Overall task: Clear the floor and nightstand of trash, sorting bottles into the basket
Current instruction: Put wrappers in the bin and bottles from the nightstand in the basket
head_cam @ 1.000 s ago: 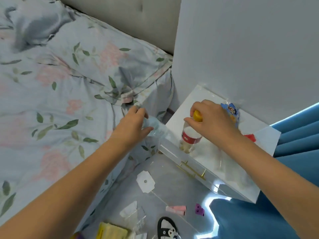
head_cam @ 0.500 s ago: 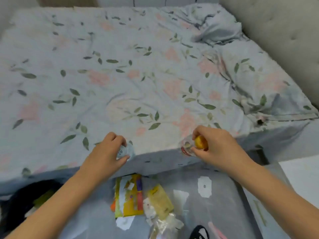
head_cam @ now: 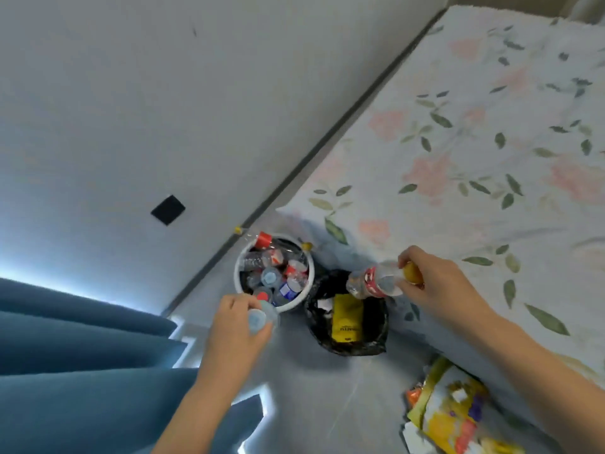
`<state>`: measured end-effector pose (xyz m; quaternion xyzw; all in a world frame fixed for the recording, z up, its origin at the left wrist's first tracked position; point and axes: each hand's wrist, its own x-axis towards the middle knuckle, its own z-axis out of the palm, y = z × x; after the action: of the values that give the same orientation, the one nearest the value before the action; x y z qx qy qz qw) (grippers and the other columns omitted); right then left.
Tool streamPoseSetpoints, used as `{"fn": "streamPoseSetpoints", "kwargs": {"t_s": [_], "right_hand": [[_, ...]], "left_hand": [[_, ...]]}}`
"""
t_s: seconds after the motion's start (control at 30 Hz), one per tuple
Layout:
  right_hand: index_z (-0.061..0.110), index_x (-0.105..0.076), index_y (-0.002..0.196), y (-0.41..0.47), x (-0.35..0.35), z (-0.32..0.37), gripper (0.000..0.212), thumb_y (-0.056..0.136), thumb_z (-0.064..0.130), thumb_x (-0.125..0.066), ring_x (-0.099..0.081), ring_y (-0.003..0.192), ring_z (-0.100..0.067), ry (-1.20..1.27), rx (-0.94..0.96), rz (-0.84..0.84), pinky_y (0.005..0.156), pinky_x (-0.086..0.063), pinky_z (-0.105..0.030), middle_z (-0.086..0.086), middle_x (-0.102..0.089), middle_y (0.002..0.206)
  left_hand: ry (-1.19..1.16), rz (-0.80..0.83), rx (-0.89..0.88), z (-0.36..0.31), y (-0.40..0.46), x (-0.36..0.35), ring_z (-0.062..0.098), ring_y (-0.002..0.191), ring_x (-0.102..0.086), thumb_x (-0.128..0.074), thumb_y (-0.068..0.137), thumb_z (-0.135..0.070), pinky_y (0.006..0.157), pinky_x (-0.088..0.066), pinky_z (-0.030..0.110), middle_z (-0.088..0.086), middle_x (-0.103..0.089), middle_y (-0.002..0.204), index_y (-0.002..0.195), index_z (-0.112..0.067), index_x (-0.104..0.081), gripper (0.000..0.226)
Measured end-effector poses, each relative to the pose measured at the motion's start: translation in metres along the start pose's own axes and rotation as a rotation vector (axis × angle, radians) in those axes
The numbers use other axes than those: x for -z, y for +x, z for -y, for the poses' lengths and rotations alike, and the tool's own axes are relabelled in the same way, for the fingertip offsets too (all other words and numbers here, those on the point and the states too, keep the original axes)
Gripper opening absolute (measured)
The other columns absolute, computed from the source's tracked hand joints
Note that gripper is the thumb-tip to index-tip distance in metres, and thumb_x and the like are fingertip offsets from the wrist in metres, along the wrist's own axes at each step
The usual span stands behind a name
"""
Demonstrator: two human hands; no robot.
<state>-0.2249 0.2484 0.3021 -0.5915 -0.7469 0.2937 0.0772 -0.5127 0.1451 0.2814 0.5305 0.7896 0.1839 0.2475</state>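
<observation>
A white round basket (head_cam: 310, 273) packed with several plastic bottles stands on the grey floor by the wall. My left hand (head_cam: 234, 332) grips a clear bottle with a pale blue cap (head_cam: 260, 319) just in front of the basket's near rim. My right hand (head_cam: 438, 280) grips a clear bottle with a red label and a yellow cap (head_cam: 373, 283); it lies sideways in the air above a black trash bag (head_cam: 376, 339). The bag holds a yellow packet (head_cam: 347, 319) and paper scraps.
The bed with a floral cover (head_cam: 474, 152) fills the right side. Blue curtains (head_cam: 82, 371) hang at the lower left. Colourful wrappers (head_cam: 448, 411) lie on the floor at the lower right. A grey wall with a black square (head_cam: 168, 209) is behind the basket.
My view has swung from the nightstand across the bed to the basket and bag. Both hands carried their bottles along and now hover by the basket and bag.
</observation>
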Motion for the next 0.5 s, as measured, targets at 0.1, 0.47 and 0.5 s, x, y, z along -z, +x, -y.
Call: {"fn": "streamPoseSetpoints", "kwargs": {"t_s": [0.1, 0.47, 0.5], "right_hand": [[0.024, -0.044, 0.094, 0.046, -0.042, 0.035, 0.018, 0.088, 0.023, -0.061, -0.048, 0.068, -0.017, 0.013, 0.05, 0.065, 0.058, -0.034, -0.03, 0.01, -0.05, 0.07], [0.009, -0.048, 0.1, 0.222, -0.188, 0.074, 0.011, 0.093, 0.016, -0.051, -0.055, 0.074, -0.024, -0.031, 0.011, 0.313, 0.066, -0.042, -0.038, -0.005, -0.058, 0.08], [0.01, -0.044, 0.093, 0.234, -0.205, 0.074, 0.008, 0.093, 0.015, -0.051, -0.054, 0.07, -0.025, -0.062, 0.004, 0.346, 0.064, -0.039, -0.038, -0.005, -0.056, 0.076]], "left_hand": [[-0.029, -0.079, 0.088, 0.042, 0.025, 0.01, 0.009, 0.082, -0.043, -0.075, 0.074, -0.014, 0.071, -0.029, 0.017, 0.004, -0.053, 0.103, 0.091, -0.018, -0.056, 0.026], [-0.173, -0.084, 0.207, 0.134, 0.167, -0.04, 0.008, 0.08, -0.046, -0.072, 0.075, -0.006, 0.072, -0.03, 0.011, 0.0, -0.043, 0.103, 0.094, -0.015, -0.056, 0.027], [-0.177, -0.048, 0.21, 0.142, 0.178, -0.05, 0.009, 0.081, -0.046, -0.071, 0.075, -0.006, 0.069, -0.032, 0.01, -0.001, -0.041, 0.103, 0.092, -0.018, -0.054, 0.027]]}}
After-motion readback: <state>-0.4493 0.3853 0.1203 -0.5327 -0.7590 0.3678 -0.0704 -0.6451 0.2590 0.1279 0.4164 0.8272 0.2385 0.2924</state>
